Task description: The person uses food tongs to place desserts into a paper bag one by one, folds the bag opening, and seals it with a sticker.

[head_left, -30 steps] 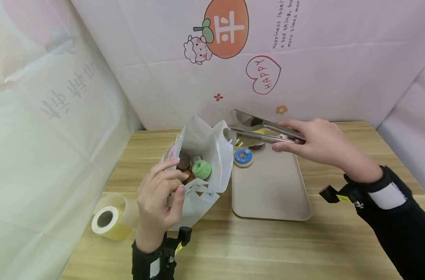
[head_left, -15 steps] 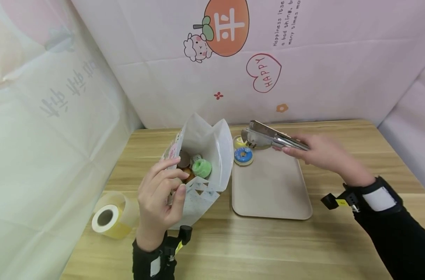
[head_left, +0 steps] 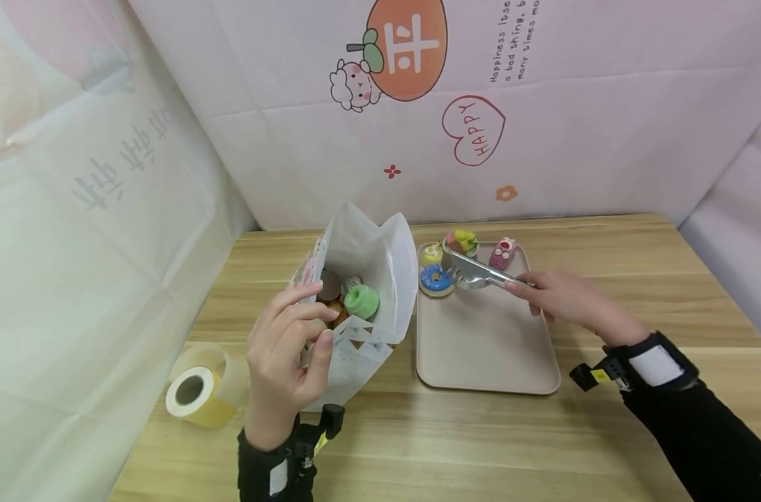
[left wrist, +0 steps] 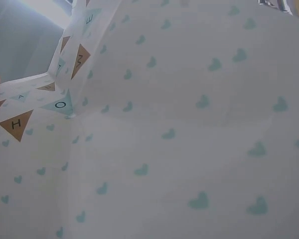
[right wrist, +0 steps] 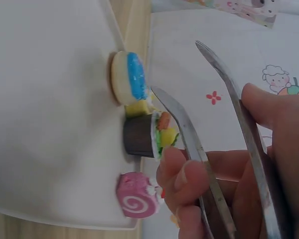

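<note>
In the head view my left hand (head_left: pixel 283 362) holds the near left edge of a white paper bag (head_left: pixel 396 286), which stands with its mouth spread. Inside it lie a green ring-shaped cake (head_left: pixel 362 301) and a dark brown round piece (head_left: pixel 329 284). My right hand (head_left: pixel 562 300) grips metal food tongs (right wrist: pixel 189 134), whose arms are apart with nothing between them. Their tips hover by a blue-iced doughnut (head_left: pixel 435 280) on the beige tray (head_left: pixel 487 355). Behind it sit a yellow cake (head_left: pixel 431 254), a brown cupcake (right wrist: pixel 139 137) with colourful topping and a pink swiss roll (right wrist: pixel 137 194).
At the left of the wooden table (head_left: pixel 405 453) lies a roll of clear tape (head_left: pixel 198 390) with a white core. A printed cloth (head_left: pixel 280 153) hangs behind the table, with more cloth at the sides. The cakes stand along the tray's far edge.
My right hand has drawn the tongs from beside the bag's mouth rightward, then lowered them over the tray by the blue doughnut. The left hand and bag stay put.
</note>
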Demonstrator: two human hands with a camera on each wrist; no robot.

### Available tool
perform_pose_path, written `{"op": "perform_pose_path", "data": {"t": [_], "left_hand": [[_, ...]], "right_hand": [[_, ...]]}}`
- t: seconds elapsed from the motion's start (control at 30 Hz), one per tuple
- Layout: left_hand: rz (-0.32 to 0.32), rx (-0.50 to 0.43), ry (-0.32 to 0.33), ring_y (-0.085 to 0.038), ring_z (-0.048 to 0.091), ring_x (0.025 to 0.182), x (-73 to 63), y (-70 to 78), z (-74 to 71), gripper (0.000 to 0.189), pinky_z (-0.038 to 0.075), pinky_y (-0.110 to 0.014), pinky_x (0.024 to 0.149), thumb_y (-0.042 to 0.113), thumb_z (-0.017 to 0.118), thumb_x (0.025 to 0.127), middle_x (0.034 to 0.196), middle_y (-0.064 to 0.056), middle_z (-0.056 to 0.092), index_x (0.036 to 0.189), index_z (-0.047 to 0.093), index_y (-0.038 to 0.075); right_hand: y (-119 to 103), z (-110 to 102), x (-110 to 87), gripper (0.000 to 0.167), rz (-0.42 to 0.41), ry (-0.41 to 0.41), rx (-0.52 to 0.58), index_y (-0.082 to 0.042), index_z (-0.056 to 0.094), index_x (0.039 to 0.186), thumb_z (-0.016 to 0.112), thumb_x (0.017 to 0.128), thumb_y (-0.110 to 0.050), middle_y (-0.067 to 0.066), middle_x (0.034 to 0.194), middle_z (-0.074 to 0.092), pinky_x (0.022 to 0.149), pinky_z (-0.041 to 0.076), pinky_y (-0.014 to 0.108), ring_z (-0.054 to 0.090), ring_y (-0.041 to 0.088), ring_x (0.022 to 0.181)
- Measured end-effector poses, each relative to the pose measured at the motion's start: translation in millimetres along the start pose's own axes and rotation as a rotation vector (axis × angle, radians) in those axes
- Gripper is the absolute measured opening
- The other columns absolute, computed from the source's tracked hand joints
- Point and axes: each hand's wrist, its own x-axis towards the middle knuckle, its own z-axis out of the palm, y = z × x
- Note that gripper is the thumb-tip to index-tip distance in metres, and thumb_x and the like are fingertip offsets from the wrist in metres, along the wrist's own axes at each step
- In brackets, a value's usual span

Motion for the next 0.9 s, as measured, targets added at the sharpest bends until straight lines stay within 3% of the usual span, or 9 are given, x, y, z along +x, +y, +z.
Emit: {"op": "perform_pose_path", "data": {"t": [0.2, 0.5, 0.9], "left_hand": [[-0.001, -0.002, -0.001, -0.037, 0.068, 0.084, -0.5, -0.2, -0.3, 0.043, 0.055, -0.04, 0.093, 0.019, 0.05, 0.099, 0.07, -0.013, 0.066, 0.06, 0.049, 0.003], [0.001, 0.003, -0.004, -0.038, 0.068, 0.085, -1.7, -0.5, -0.7, 0.043, 0.055, -0.04, 0.095, 0.019, 0.05, 0.099, 0.07, -0.013, 0.066, 0.06, 0.048, 0.003], [0.006, 0.005, 0.001, -0.038, 0.068, 0.084, -1.9, -1.2, -1.0, 0.043, 0.055, -0.039, 0.095, 0.019, 0.049, 0.099, 0.069, -0.014, 0.066, 0.059, 0.048, 0.003]], "right_hand": [[10.6, 7.5, 2.0, 0.065, 0.059, -0.075, 0.089, -0.003, 0.057, 0.123, 0.035, 0.1, -0.06, 0.005, 0.07, 0.055, 0.048, 0.036, 0.027, 0.05, 0.018, 0.054], [21.5, 16.0, 11.0, 0.062, 0.037, -0.096, 0.12, -0.001, 0.061, 0.087, 0.032, 0.103, -0.054, 0.002, 0.061, 0.055, 0.044, 0.037, 0.026, 0.049, 0.013, 0.049], [25.3, 22.3, 24.2, 0.067, 0.084, -0.158, 0.156, 0.0, 0.062, 0.096, 0.029, 0.102, -0.058, 0.0, 0.059, 0.052, 0.046, 0.037, 0.026, 0.047, 0.013, 0.049]]}}
